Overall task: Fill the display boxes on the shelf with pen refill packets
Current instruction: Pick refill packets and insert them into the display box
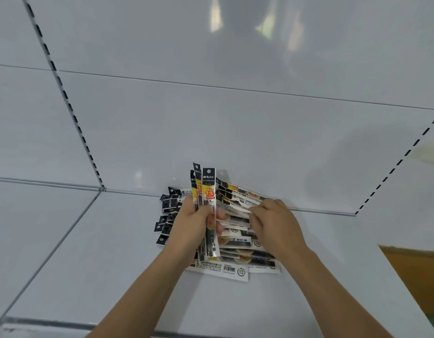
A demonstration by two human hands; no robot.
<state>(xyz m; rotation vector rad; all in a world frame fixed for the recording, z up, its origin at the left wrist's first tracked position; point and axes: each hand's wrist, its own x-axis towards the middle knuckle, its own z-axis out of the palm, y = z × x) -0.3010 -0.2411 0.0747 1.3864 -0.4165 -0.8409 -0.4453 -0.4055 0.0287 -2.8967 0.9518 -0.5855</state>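
Pen refill packets, long flat plastic sleeves printed black, yellow and white (238, 240), lie heaped on the white metal shelf (94, 252) directly under my hands. My left hand (194, 223) grips a few upright, long axes pointing away from me. Just right of it, my right hand (272, 223) pinches a packet lying crosswise on the heap. I see no display boxes.

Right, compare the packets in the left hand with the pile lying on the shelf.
The packets in the left hand stand upright, hang-hole ends up; the pile on the shelf lies flat and fanned out sideways. The held packets are a few, gripped together by the left hand; the pile holds many more, with the right hand resting on it. Both share the same black-topped printed packaging.
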